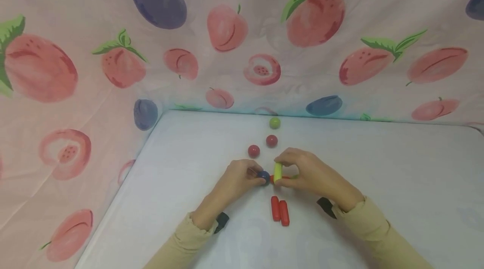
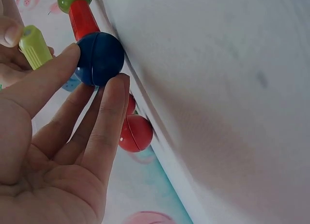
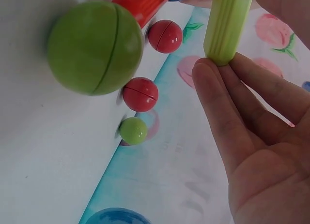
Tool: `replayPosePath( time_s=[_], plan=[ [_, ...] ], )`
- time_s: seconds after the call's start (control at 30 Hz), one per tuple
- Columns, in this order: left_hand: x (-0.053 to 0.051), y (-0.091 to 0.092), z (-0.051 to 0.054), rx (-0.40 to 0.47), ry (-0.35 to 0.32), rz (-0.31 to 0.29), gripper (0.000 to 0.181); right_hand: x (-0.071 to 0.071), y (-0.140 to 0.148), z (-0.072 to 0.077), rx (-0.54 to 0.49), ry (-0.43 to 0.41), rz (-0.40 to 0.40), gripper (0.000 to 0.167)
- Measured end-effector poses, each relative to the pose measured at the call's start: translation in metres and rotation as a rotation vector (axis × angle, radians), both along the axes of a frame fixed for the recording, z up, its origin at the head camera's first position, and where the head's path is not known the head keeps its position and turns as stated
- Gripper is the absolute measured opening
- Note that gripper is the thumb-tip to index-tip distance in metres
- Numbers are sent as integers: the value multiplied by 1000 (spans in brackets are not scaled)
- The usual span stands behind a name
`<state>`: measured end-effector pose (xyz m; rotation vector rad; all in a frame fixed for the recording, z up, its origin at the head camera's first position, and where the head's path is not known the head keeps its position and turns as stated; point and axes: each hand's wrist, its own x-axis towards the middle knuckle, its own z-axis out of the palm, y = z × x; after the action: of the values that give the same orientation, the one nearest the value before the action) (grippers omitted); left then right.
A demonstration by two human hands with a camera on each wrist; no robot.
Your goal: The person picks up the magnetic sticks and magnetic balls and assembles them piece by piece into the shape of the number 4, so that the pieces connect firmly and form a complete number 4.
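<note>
Between thumb and fingertips, my left hand (image 1: 237,180) pinches a dark blue ball (image 2: 101,59). A red rod (image 2: 84,20) runs from that ball to a green ball (image 3: 94,47), the three in one row low over the table. My right hand (image 1: 311,172) holds a yellow-green ribbed rod (image 3: 226,28) by its two ends, above the red rod. In the head view this yellow-green rod stands across the row and hides part of the red rod. The green ball is mostly covered by the right hand there.
Two loose red rods (image 1: 280,211) lie side by side nearer the person. Beyond the hands rest two red balls, one left (image 1: 254,151) and one right (image 1: 272,141), and a small green ball (image 1: 274,123) near the far edge. Fruit-printed cloth (image 1: 227,71) hangs behind the white table (image 1: 397,168).
</note>
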<state>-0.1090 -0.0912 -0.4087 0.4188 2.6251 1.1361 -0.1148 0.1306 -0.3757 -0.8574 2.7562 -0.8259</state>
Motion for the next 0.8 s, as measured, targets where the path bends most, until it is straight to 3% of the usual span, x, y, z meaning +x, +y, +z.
replayPosePath(
  time_s=[0.47,0.8],
  plan=[
    [2,1,1,-18,16,-11,25,-8,-6,-4,2,-49,-78,54],
    [3,1,1,-34,29,-17,24,-16,-13,-5,10,-49,-81,52]
  ],
)
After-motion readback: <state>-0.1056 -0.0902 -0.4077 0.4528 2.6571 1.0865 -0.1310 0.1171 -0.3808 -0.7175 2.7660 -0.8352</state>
